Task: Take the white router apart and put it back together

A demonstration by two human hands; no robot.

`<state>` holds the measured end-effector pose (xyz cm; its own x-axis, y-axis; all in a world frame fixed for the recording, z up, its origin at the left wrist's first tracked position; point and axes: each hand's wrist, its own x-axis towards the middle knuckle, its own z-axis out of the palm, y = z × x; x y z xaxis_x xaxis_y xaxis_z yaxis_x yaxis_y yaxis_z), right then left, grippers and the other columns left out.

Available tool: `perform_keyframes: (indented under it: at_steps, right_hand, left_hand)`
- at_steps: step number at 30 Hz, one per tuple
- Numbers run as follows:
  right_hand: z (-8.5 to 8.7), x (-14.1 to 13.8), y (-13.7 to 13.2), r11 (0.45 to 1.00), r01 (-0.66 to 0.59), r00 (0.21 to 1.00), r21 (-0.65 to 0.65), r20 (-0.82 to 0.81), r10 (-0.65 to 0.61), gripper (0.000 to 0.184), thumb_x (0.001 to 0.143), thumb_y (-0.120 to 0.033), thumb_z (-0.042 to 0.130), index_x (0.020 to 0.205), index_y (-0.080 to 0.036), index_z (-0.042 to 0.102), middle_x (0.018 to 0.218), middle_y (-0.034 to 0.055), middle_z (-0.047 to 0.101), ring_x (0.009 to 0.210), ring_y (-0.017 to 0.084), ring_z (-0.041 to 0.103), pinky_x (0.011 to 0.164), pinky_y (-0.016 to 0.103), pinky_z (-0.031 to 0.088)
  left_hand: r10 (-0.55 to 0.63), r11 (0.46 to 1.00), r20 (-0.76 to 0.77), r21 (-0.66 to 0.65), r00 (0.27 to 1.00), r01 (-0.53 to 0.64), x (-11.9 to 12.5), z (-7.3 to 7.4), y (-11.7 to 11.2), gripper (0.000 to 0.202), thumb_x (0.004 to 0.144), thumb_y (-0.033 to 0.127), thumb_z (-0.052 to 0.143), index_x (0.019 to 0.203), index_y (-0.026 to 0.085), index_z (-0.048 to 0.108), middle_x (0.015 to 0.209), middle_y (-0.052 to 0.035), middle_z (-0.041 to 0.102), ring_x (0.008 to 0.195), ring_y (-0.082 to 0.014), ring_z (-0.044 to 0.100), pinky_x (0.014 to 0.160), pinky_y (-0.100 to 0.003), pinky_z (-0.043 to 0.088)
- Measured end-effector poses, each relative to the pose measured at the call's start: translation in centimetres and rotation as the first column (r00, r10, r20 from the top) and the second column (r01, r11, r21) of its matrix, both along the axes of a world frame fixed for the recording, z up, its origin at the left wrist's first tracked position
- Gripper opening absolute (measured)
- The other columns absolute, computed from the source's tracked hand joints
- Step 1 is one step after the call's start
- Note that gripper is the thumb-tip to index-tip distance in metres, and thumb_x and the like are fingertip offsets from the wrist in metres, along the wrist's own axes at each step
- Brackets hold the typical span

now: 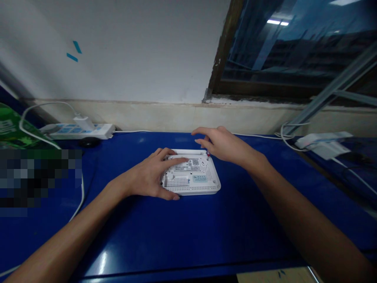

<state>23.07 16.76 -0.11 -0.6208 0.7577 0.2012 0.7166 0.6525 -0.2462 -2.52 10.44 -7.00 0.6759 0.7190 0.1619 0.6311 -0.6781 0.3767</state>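
A white router [194, 176] lies upside down on the blue table [188, 232], its vented underside and labels facing up. My left hand [153, 175] rests on the router's left part, fingers spread flat over it and thumb along the front edge. My right hand [222, 145] hovers over the router's far right corner, its fingers pinched on a small thin tool [208, 155] with a reddish tip that touches that corner. What the tool is exactly is too small to tell.
A white power strip [79, 130] with a plugged charger sits at the back left, its cable running down the left side. A green package [13, 127] lies far left. White adapters and cables [321, 143] are at the right, under a window.
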Motion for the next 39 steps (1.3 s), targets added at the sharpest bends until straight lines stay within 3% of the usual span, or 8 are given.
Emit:
perform_keyframes:
  at_steps: [6,14,17,21,26,29,34,39]
  right_hand:
    - [0.4,1.1,0.1,0.991,-0.081,0.997,-0.110,-0.013,0.081,0.062,0.093,-0.015,0.047,0.153,-0.029,0.039,0.097,0.0041,0.073,0.074,0.017,0.065,0.067,0.025,0.044]
    - [0.7,1.4,-0.7,0.984,-0.146,0.988,-0.098,0.029,0.149,0.067,0.090,-0.013,0.047,0.154,-0.029,0.035,0.117,0.0083,0.067,0.098,0.020,0.065,0.084,0.029,0.048]
    - [0.6,0.8,-1.1,1.000,-0.018,0.992,0.019,0.123,0.016,0.053,0.092,-0.018,0.049,0.145,-0.026,0.046,0.111,0.0106,0.070,0.096,0.024,0.066,0.080,0.032,0.048]
    - [0.8,0.2,-1.4,0.962,0.198,0.924,0.187,0.293,-0.247,0.034,0.094,-0.035,0.054,0.120,-0.017,0.066,0.091,0.0152,0.073,0.081,0.029,0.067,0.068,0.036,0.043]
    - [0.8,0.6,-0.9,0.994,0.064,0.975,0.090,0.205,-0.081,0.032,0.092,-0.021,0.052,0.122,-0.024,0.064,0.094,0.0080,0.073,0.081,0.022,0.064,0.071,0.032,0.039]
    - [0.9,0.8,-0.7,0.998,-0.009,0.984,0.059,0.175,-0.001,0.033,0.091,-0.022,0.054,0.123,-0.024,0.061,0.088,0.0061,0.071,0.076,0.020,0.060,0.067,0.030,0.036]
    - [1.1,1.1,-0.7,0.999,-0.045,0.982,-0.003,0.183,0.044,0.029,0.091,-0.023,0.057,0.119,-0.024,0.060,0.081,0.0038,0.067,0.069,0.018,0.056,0.062,0.027,0.032]
    - [1.4,1.8,-0.7,0.994,-0.074,0.976,-0.081,0.198,0.089,0.029,0.086,-0.022,0.063,0.114,-0.024,0.060,0.086,0.0038,0.067,0.074,0.018,0.057,0.062,0.026,0.034]
  left_hand:
    - [-0.007,1.000,0.007,-0.003,1.000,0.007,0.1,0.2,0.0,0.101,0.067,0.064,0.082,0.153,0.034,0.037,0.141,-0.0113,0.042,0.127,-0.0357,0.044,0.108,-0.056,0.038]
    - [-0.007,1.000,-0.006,-0.005,1.000,0.007,0.0,0.1,0.0,0.100,0.069,0.065,0.080,0.153,0.033,0.036,0.143,-0.0126,0.041,0.127,-0.0359,0.044,0.109,-0.057,0.038]
    - [0.000,1.000,-0.011,-0.007,1.000,0.000,0.0,0.1,-0.1,0.100,0.069,0.065,0.080,0.153,0.033,0.037,0.143,-0.0129,0.041,0.127,-0.0363,0.044,0.109,-0.057,0.037]
    - [0.001,1.000,-0.010,-0.002,1.000,-0.001,0.1,0.1,-0.1,0.101,0.068,0.065,0.081,0.153,0.031,0.038,0.143,-0.0133,0.041,0.128,-0.0369,0.044,0.109,-0.058,0.037]
    - [0.002,1.000,-0.002,-0.002,1.000,-0.002,0.1,0.1,-0.1,0.100,0.068,0.064,0.081,0.153,0.032,0.038,0.142,-0.0133,0.042,0.127,-0.0370,0.044,0.108,-0.057,0.037]
    - [-0.004,1.000,0.000,0.003,1.000,0.004,0.1,0.1,-0.1,0.100,0.068,0.064,0.081,0.153,0.033,0.038,0.142,-0.0131,0.042,0.127,-0.0373,0.044,0.108,-0.058,0.038]
    - [-0.004,1.000,-0.003,0.004,1.000,0.004,0.1,0.1,-0.1,0.100,0.069,0.066,0.079,0.154,0.034,0.036,0.143,-0.0132,0.042,0.126,-0.0375,0.045,0.106,-0.058,0.039]
    - [-0.001,1.000,-0.001,0.005,1.000,0.001,0.0,0.0,0.0,0.101,0.069,0.066,0.080,0.154,0.034,0.036,0.143,-0.0132,0.043,0.126,-0.0375,0.044,0.107,-0.058,0.039]
